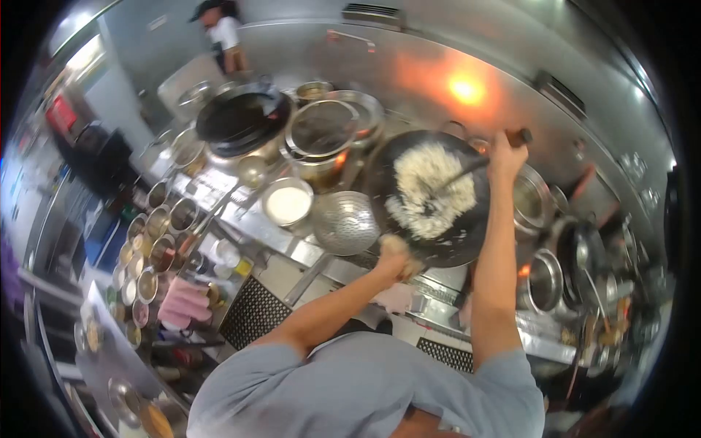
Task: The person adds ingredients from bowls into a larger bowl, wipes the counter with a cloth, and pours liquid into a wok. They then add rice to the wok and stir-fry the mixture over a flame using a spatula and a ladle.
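A large black wok (453, 252) holds a heap of white food (431, 179) that looks like rice. My right hand (505, 157) is closed round the wooden-ended handle of a ladle (467, 169), whose head is down in the white food. At the wok's near left edge, my left hand (398, 259) is closed on the wok's rim, with a light cloth bunched at the fingers. Just left of the wok lies a perforated metal strainer (346, 223), its long handle pointing toward the floor.
A bowl of white contents (288, 201), a second dark wok (244, 120) and a pot with a sieve (322, 129) stand to the left. Metal pots (544, 281) are at right. Ingredient containers line the left counter. Another person (223, 33) stands at the back.
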Action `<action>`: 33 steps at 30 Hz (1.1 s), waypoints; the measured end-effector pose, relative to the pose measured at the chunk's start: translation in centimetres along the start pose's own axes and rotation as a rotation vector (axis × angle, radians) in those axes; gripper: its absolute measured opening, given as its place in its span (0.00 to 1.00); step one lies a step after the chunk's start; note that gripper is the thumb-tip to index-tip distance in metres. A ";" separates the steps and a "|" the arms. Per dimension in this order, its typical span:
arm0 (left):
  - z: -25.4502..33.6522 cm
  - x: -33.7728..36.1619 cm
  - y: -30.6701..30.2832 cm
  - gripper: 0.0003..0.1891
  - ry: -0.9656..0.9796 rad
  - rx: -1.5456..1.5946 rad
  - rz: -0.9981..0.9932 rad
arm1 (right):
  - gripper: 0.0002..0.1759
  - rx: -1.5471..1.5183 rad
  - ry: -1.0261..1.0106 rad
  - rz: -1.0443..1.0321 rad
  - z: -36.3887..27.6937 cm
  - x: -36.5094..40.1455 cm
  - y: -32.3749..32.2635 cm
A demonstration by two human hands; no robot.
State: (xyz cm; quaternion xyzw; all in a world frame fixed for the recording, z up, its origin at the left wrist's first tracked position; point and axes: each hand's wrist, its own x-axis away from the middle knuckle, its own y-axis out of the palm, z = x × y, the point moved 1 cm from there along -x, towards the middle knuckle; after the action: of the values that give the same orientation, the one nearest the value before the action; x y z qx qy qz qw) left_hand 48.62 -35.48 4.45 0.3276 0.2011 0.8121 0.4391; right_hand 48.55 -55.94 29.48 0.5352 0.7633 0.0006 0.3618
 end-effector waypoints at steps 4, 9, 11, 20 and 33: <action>0.3 2.2 0.0 0.16 -0.036 0.128 -0.149 | 0.02 -0.059 0.044 -0.018 -7.0 -2.1 -1.8; 2.7 -3.8 0.9 0.16 0.027 0.077 0.026 | 0.04 0.019 0.075 0.072 -1.0 1.7 -2.7; -4.5 -6.9 -5.5 0.11 0.334 0.142 -0.596 | 0.04 -0.015 -0.011 -0.028 1.3 0.1 -4.8; 0.6 -13.4 -3.3 0.10 -0.095 0.132 -0.010 | 0.06 -0.253 -0.167 -0.118 -3.8 -4.6 -9.3; 9.3 18.0 -42.3 0.37 0.067 -1.125 0.654 | 0.04 0.105 0.023 -0.064 7.3 -2.6 -1.3</action>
State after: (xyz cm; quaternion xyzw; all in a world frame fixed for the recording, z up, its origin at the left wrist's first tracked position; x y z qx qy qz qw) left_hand 72.65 2.65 -8.55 0.0666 -0.3511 0.8950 0.2671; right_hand 51.95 -61.43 25.04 0.5286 0.7831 -0.0449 0.3244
